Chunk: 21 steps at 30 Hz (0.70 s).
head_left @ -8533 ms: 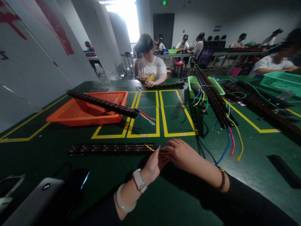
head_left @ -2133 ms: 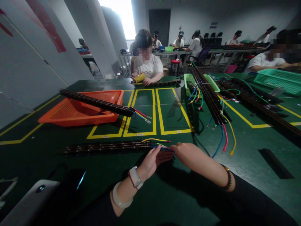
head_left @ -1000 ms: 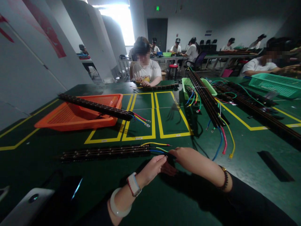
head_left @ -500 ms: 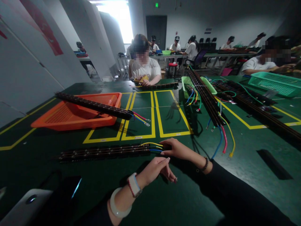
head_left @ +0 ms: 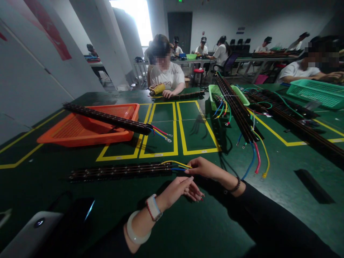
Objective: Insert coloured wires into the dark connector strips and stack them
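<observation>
A long black strip (head_left: 120, 172) with rows of shiny dots lies across the green table (head_left: 150, 222) before me. From its right end run a yellow wire (head_left: 172, 162) and a blue wire (head_left: 177, 169). My right hand (head_left: 205, 168) is closed on these wires, thumb and fingers together at their right part; the wire tips are hidden. Just below and nearer me is my left hand (head_left: 178, 190), palm partly turned up. Its fingers are loosely curled and apart, with nothing in them, close to the wires but not visibly touching.
An orange basket (head_left: 88, 144) bears another wired strip (head_left: 113, 120). At right, a strip bundle (head_left: 236, 107) lies over a light green basket (head_left: 245, 100). A black flat piece (head_left: 314, 186) lies far right, a phone-like device (head_left: 34, 233) front left. A co-worker (head_left: 166, 77) sits opposite.
My left hand's fingers have turned upward and opened a little. My right hand has shifted slightly along the wires, so more of them shows. The co-worker's yellow tool is now more visible.
</observation>
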Each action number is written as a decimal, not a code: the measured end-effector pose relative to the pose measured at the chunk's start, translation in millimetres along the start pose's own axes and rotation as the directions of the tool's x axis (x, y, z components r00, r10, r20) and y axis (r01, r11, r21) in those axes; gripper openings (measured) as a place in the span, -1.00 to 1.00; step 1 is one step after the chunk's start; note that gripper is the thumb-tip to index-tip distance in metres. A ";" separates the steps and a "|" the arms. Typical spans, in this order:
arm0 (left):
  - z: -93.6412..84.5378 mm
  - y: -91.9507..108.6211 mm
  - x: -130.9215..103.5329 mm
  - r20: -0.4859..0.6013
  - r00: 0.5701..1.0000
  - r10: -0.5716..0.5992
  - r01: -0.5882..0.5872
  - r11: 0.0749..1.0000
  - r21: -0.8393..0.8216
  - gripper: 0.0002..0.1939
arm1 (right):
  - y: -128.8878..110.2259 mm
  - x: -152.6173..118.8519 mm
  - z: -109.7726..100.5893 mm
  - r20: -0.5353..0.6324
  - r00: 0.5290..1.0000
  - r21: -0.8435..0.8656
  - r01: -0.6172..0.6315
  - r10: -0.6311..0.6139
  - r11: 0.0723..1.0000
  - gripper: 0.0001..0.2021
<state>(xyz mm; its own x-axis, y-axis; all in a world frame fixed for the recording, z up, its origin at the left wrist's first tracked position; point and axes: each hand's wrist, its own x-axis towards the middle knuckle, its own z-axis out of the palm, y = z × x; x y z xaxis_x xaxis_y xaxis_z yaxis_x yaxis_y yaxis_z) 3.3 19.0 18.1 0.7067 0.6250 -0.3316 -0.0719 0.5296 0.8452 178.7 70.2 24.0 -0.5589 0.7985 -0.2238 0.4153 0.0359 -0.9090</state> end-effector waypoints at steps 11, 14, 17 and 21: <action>-8.2 -6.3 10.3 -0.231 0.956 0.179 -0.273 0.829 -0.489 -0.74 | -29.6 -17.2 24.5 -0.047 0.878 -0.945 0.115 -0.476 0.306 -0.88; -7.0 -6.6 9.6 -0.306 0.937 0.166 -0.306 0.813 -0.495 -0.83 | -27.2 -18.2 32.9 0.021 0.856 -0.975 0.131 -0.517 0.177 -0.77; -6.2 -5.5 9.4 -0.356 0.928 0.114 -0.298 0.800 -0.521 -0.87 | -26.0 -17.5 38.8 0.033 0.858 -0.980 0.128 -0.513 0.152 -0.73; -5.0 -2.5 10.3 -0.392 0.918 0.056 -0.287 0.776 -0.561 -0.87 | -30.3 -19.1 42.5 -0.014 0.895 -0.972 0.093 -0.445 0.216 -0.69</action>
<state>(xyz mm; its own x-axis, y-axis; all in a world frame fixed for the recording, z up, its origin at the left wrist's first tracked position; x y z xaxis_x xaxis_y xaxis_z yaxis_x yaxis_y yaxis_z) 7.2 26.9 10.5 0.3689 0.8285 -0.4213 -0.6539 0.5535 0.5158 146.3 28.3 40.9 -0.6755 0.7072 0.2087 0.7356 0.6658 0.1250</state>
